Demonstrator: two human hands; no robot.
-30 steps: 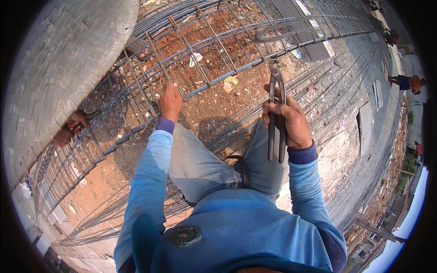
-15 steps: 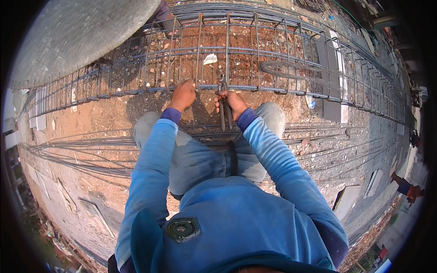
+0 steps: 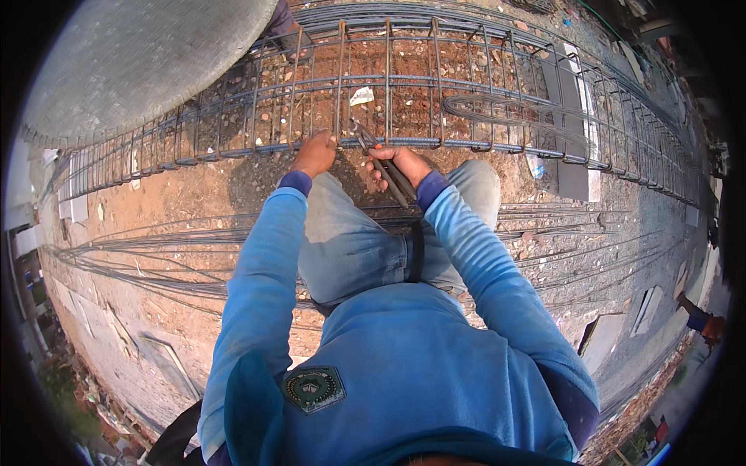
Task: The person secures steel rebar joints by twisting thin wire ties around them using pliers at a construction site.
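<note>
My left hand [image 3: 315,154] is closed at the near long bar [image 3: 416,143] of a rebar cage, beside an upright stirrup [image 3: 339,81]. Its fingertips are pressed together, and whatever they pinch is too small or hidden to make out. Dark metal pincers [image 3: 395,180] are gripped in my right hand [image 3: 406,164]. They slant up to the left, with the jaws just right of my left fingertips, close to the near bar. I cannot tell whether the jaws touch anything.
A looped bundle of thin wire [image 3: 497,113] lies across the cage on the right. Loose long rods [image 3: 155,252] run along the ground beneath my legs. A big woven round hat [image 3: 155,62] covers the far left, with another person's arm [image 3: 284,23] beside it. Grey boards [image 3: 571,124] lie under the cage.
The pincers have turned from nearly upright to a slant, their jaws swinging left toward my left hand. My left hand stays at the near bar. The far hat has shifted slightly.
</note>
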